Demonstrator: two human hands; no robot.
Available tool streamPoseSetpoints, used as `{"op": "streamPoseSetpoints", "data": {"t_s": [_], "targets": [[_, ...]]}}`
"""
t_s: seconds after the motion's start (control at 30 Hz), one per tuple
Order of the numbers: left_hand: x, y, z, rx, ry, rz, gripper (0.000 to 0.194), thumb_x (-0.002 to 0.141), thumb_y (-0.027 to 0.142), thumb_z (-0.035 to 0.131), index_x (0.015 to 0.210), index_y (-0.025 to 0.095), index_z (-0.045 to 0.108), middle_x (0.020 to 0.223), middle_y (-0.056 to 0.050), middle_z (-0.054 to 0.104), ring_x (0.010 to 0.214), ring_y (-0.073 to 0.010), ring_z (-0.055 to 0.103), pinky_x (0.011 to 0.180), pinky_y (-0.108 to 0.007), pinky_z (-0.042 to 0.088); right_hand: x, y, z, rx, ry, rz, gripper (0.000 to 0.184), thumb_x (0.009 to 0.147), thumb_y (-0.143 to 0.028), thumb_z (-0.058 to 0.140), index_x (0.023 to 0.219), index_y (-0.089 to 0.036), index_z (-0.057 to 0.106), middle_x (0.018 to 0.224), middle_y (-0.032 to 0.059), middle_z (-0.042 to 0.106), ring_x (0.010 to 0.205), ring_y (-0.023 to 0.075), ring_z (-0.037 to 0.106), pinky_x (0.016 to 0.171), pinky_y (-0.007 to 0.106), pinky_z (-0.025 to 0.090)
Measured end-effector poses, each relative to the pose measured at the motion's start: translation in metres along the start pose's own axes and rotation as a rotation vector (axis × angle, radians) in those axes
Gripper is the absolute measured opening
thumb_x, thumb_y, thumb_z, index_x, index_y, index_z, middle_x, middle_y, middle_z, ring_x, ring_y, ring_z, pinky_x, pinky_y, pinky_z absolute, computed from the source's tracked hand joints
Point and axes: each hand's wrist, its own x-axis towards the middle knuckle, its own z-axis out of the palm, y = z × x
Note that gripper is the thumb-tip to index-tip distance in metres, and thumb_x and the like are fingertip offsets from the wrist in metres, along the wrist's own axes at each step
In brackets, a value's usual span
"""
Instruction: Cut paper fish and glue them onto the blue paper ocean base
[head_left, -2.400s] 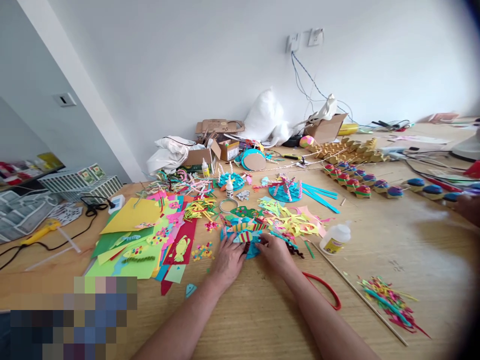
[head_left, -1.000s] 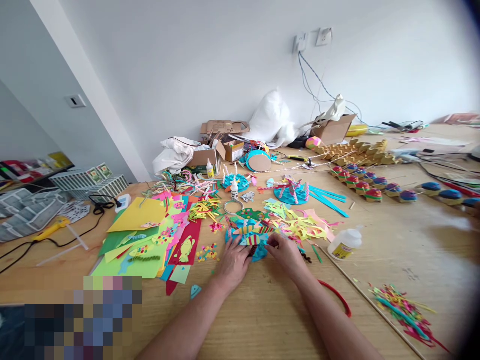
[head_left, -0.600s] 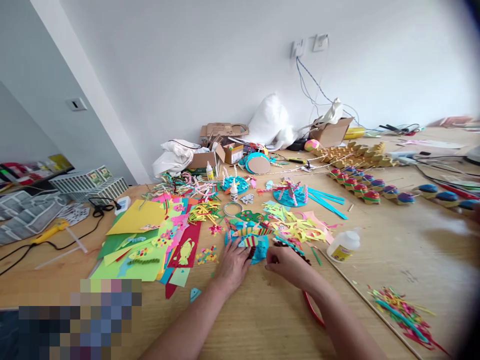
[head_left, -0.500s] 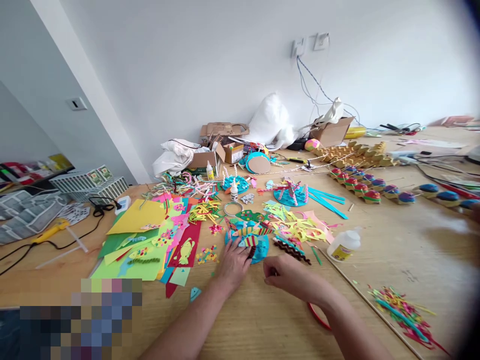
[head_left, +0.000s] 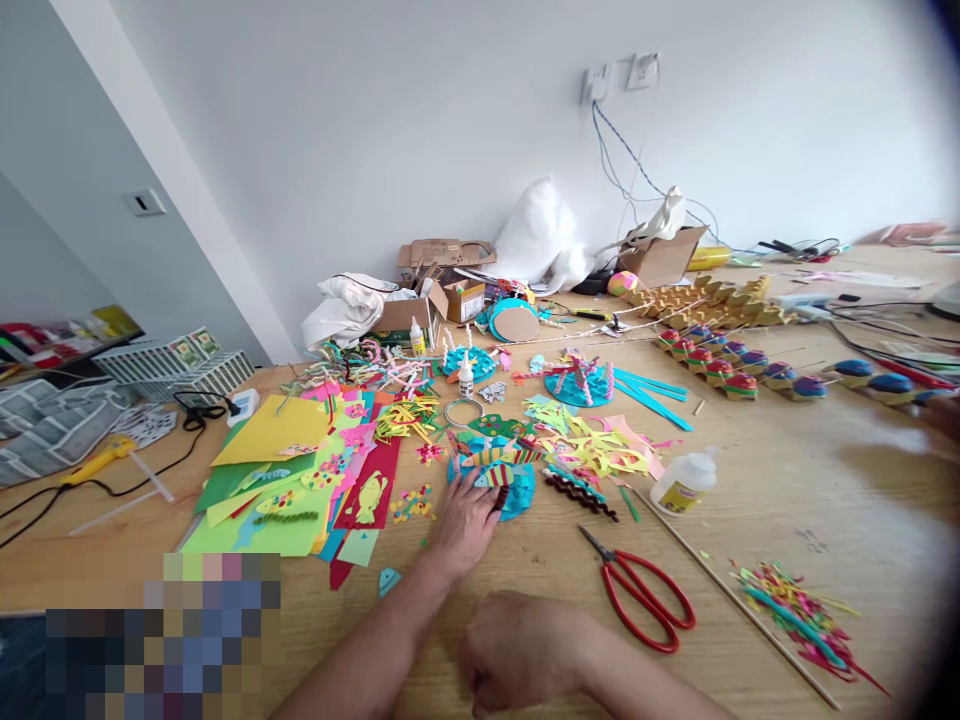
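My left hand [head_left: 466, 522] rests on a round blue craft base [head_left: 519, 503], fingers stretched over its near left side. Striped paper fish [head_left: 495, 476] stand on the base, just beyond my fingertips, and a dark brown fuzzy curl shows beside my thumb. Close to the table's front, my right hand [head_left: 521, 645] is closed in a fist, apart from the base; whatever it may hold is hidden. Red-handled scissors [head_left: 646, 592] lie to the right of it. Brown wavy pipe cleaners [head_left: 581, 497] lie just right of the base.
Coloured paper sheets [head_left: 247, 530] are stacked at the left. A glue bottle [head_left: 684, 485] and a long wooden stick [head_left: 750, 605] lie right. Paper scraps [head_left: 802, 610] are heaped near the right front. Other blue craft pieces [head_left: 577, 385] stand farther back. Another person's hand [head_left: 941, 410] shows at the right edge.
My right hand has drawn back towards me and left, away from the base, uncovering the scissors. My left hand stays on the blue base.
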Motion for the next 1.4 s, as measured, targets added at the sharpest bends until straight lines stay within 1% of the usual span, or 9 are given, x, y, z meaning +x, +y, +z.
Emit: {"op": "streamPoseSetpoints", "data": {"t_s": [0.07, 0.1, 0.17, 0.23, 0.3, 0.4, 0.83, 1.07, 1.4], "targets": [[0.000, 0.000, 0.000, 0.000, 0.002, -0.002, 0.026, 0.083, 0.019, 0.051, 0.108, 0.021, 0.057, 0.107, -0.005, 0.063, 0.106, -0.0215, 0.052, 0.104, -0.047, 0.026, 0.012, 0.005, 0.005, 0.051, -0.067, -0.106, 0.012, 0.071, -0.025, 0.059, 0.063, -0.018, 0.065, 0.051, -0.0042, 0.058, 0.043, 0.0103, 0.044, 0.040, 0.022, 0.026], [0.000, 0.000, 0.000, -0.001, 0.003, 0.000, 0.026, 0.083, 0.019, 0.051, 0.108, 0.022, 0.057, 0.107, -0.004, 0.063, 0.106, -0.0214, 0.052, 0.104, -0.047, 0.026, 0.016, 0.008, 0.006, 0.143, -0.119, -0.133, 0.012, 0.070, -0.021, 0.059, 0.059, -0.018, 0.062, 0.047, -0.0061, 0.054, 0.042, 0.0092, 0.044, 0.041, 0.021, 0.028], [-0.001, 0.000, 0.001, -0.005, 0.002, 0.004, 0.027, 0.084, 0.019, 0.051, 0.109, 0.022, 0.056, 0.108, -0.004, 0.063, 0.107, -0.0213, 0.052, 0.104, -0.047, 0.025, 0.022, 0.017, 0.008, 0.448, -0.243, -0.122, 0.014, 0.071, -0.017, 0.059, 0.057, -0.017, 0.056, 0.044, -0.0089, 0.049, 0.041, 0.0074, 0.047, 0.045, 0.018, 0.034], [0.000, -0.001, 0.002, -0.007, 0.003, 0.002, 0.027, 0.084, 0.019, 0.050, 0.110, 0.021, 0.056, 0.109, -0.005, 0.063, 0.107, -0.0215, 0.052, 0.104, -0.047, 0.025, 0.024, 0.025, 0.009, 0.754, -0.347, -0.068, 0.013, 0.072, -0.019, 0.058, 0.060, -0.016, 0.054, 0.046, -0.0100, 0.051, 0.041, 0.0058, 0.050, 0.048, 0.016, 0.037], [0.000, -0.002, 0.002, -0.006, 0.000, 0.000, 0.027, 0.084, 0.020, 0.050, 0.109, 0.020, 0.057, 0.109, -0.005, 0.063, 0.107, -0.0218, 0.052, 0.104, -0.046, 0.025, 0.023, 0.031, 0.010, 0.892, -0.381, -0.051, 0.012, 0.073, -0.021, 0.058, 0.063, -0.016, 0.054, 0.049, -0.0096, 0.053, 0.042, 0.0048, 0.051, 0.046, 0.015, 0.036], [0.001, -0.002, 0.003, -0.001, 0.000, 0.004, 0.026, 0.084, 0.020, 0.051, 0.109, 0.020, 0.057, 0.109, -0.005, 0.063, 0.106, -0.0217, 0.052, 0.104, -0.046, 0.026, 0.023, 0.034, 0.013, 0.914, -0.376, -0.051, 0.012, 0.073, -0.021, 0.059, 0.064, -0.015, 0.054, 0.049, -0.0094, 0.054, 0.041, 0.0037, 0.051, 0.044, 0.014, 0.033], [0.000, 0.000, 0.001, -0.005, 0.006, 0.011, 0.026, 0.084, 0.020, 0.050, 0.109, 0.020, 0.057, 0.109, -0.006, 0.062, 0.109, -0.0222, 0.051, 0.104, -0.046, 0.026, 0.021, 0.033, 0.013, 0.916, -0.356, -0.067, 0.012, 0.074, -0.022, 0.059, 0.064, -0.015, 0.054, 0.051, -0.0102, 0.054, 0.041, 0.0024, 0.051, 0.043, 0.013, 0.033], [0.000, -0.002, 0.003, 0.002, 0.024, 0.014, 0.027, 0.084, 0.022, 0.051, 0.110, 0.021, 0.057, 0.108, -0.005, 0.063, 0.109, -0.0224, 0.050, 0.105, -0.046, 0.024, 0.021, 0.033, 0.013, 0.910, -0.342, -0.061, 0.012, 0.073, -0.022, 0.059, 0.064, -0.015, 0.054, 0.051, -0.0094, 0.053, 0.040, 0.0026, 0.050, 0.043, 0.013, 0.034], [0.000, 0.000, 0.001, -0.015, 0.027, 0.011, 0.029, 0.082, 0.018, 0.053, 0.111, 0.023, 0.055, 0.108, -0.003, 0.063, 0.112, -0.0216, 0.049, 0.105, -0.046, 0.026, 0.022, 0.036, 0.018, 0.905, -0.315, -0.040, 0.010, 0.073, -0.021, 0.059, 0.066, -0.015, 0.055, 0.051, -0.0100, 0.053, 0.041, 0.0032, 0.051, 0.045, 0.013, 0.037]]}}
